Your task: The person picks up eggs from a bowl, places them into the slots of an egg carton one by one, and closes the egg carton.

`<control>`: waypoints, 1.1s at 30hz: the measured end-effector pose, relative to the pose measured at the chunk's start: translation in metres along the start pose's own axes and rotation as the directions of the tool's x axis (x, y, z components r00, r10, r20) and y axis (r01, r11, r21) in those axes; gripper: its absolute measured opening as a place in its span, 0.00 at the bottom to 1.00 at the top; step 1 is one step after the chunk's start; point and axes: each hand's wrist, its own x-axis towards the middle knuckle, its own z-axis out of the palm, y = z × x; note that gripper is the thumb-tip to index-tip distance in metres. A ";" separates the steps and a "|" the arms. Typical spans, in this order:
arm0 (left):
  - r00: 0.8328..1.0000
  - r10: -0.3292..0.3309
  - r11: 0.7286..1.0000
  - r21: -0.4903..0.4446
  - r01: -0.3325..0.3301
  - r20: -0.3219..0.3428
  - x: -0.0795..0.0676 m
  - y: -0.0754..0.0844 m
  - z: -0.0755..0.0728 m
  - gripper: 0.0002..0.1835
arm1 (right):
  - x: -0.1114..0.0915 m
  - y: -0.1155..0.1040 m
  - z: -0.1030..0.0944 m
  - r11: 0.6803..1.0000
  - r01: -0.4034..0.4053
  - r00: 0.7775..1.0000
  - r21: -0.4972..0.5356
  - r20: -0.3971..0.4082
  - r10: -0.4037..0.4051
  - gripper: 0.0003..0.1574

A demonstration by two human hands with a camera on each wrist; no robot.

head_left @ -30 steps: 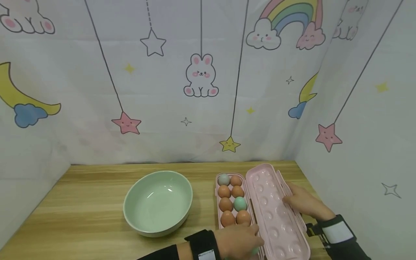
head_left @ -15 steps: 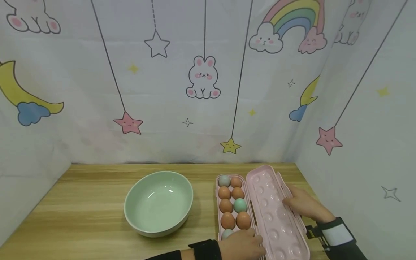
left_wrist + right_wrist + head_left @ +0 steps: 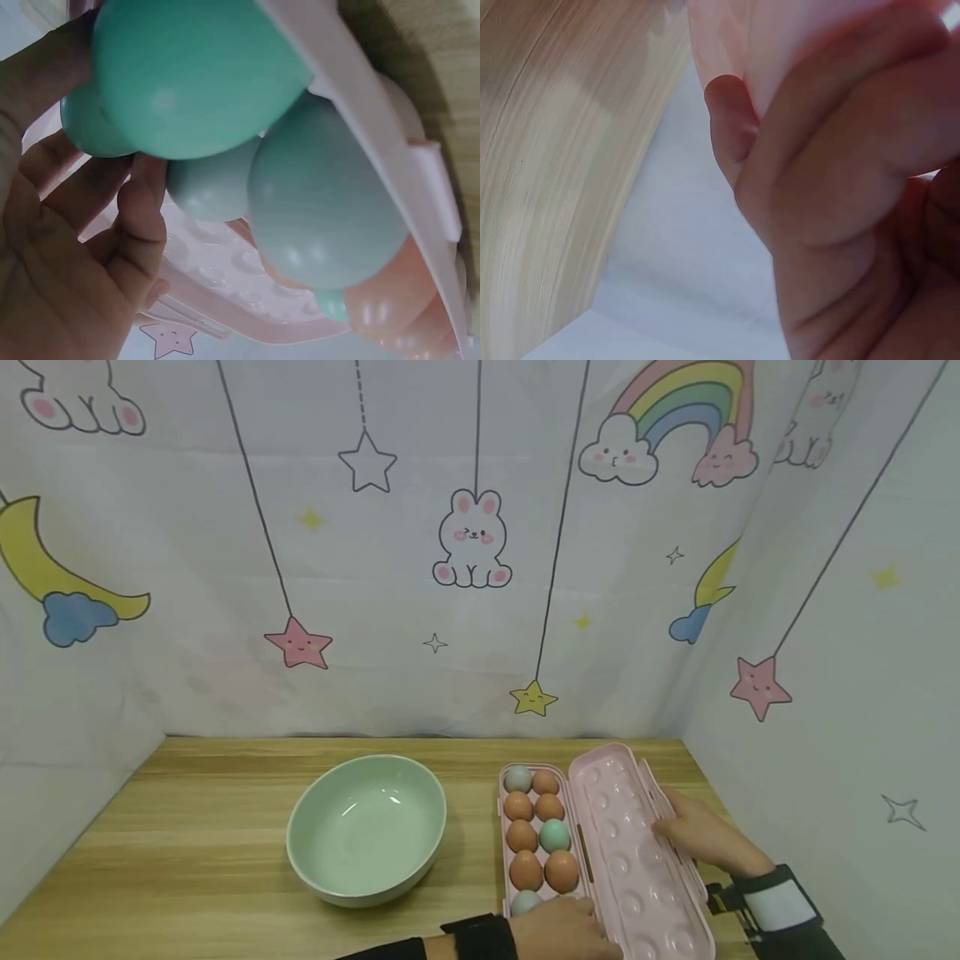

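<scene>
A pink egg carton [image 3: 507,843] lies open on the table, its row pairs filled with brown, pale blue and green eggs. My left hand [image 3: 561,933] reaches over its near end. In the left wrist view, the thumb and curled fingers of that hand lie round a green egg [image 3: 90,124], partly hidden behind a larger-looking green egg [image 3: 195,82]. A pale blue egg [image 3: 322,195] sits beside them. My right hand [image 3: 705,831] grips the outer edge of the carton's folded-back lid [image 3: 637,860]; in the right wrist view its fingers [image 3: 832,165] curl at the pink plastic.
To the left of the carton stands a large light green bowl [image 3: 366,827] with nothing in it. The wooden table [image 3: 202,827] meets a white cloth backdrop [image 3: 390,693] printed with bunnies and stars at the back, left and right.
My left hand has moved a little right and toward the front edge, uncovering a pale blue egg in the carton. The right hand keeps its grip on the lid. The head view has shifted slightly.
</scene>
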 end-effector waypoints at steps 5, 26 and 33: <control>0.999 -0.054 0.997 0.056 0.053 0.006 -0.001 0.001 0.001 0.10 | 0.000 0.001 0.001 1.000 -0.009 1.000 -0.011 -0.002 0.009 0.38; 0.894 -0.423 0.787 -0.550 0.281 -0.149 -0.039 -0.029 -0.016 0.10 | 0.001 0.002 0.003 0.999 -0.030 1.000 -0.016 0.006 0.030 0.40; 0.468 -0.860 0.435 -0.771 0.465 -0.204 -0.063 -0.043 0.001 0.17 | 0.001 0.001 0.001 1.000 -0.003 1.000 -0.023 0.012 0.003 0.39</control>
